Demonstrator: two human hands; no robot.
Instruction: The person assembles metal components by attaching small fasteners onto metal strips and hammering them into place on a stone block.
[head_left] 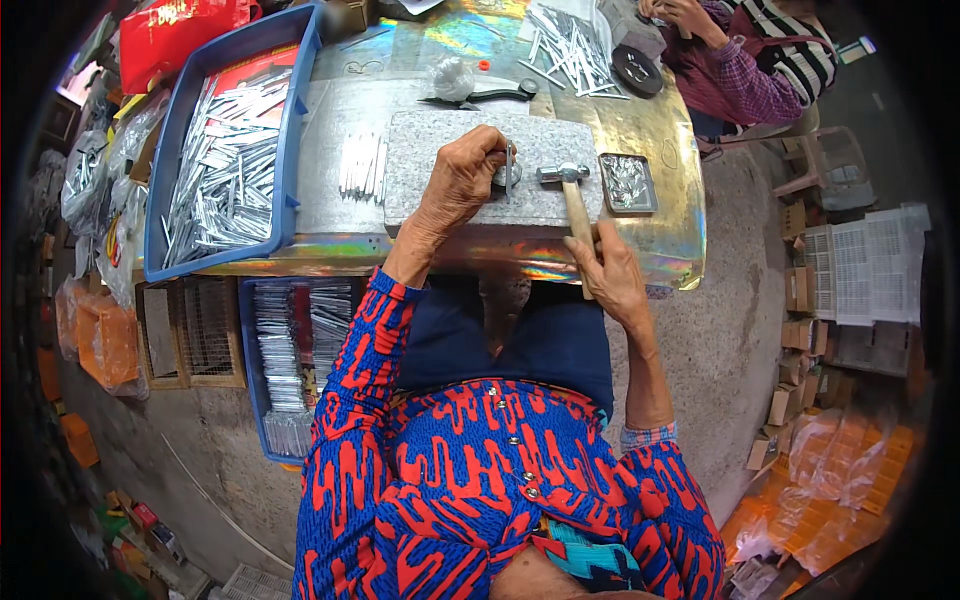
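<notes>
My left hand (462,178) is over a speckled grey stone block (550,135) at the table's front edge. Its fingers pinch a thin metal strip (509,172) on end above the stone; a small dark metal piece beside it is partly hidden by the fingers. In my right hand (614,275) is a hammer (577,212), gripped by its wooden handle. The hammer's steel head is above the right part of the block. A row of slim metal strips (360,168) lies left of the block. A square tray of small shiny parts (627,183) sits to its right.
A blue bin (298,130) heaped with metal strips stands at the left. Farther back lie a black-handled tool (500,96), a pile of strips (570,50) and a dark round dish (637,70). A co-worker (745,85) sits at the far right. Another blue crate (250,380) stands below the table.
</notes>
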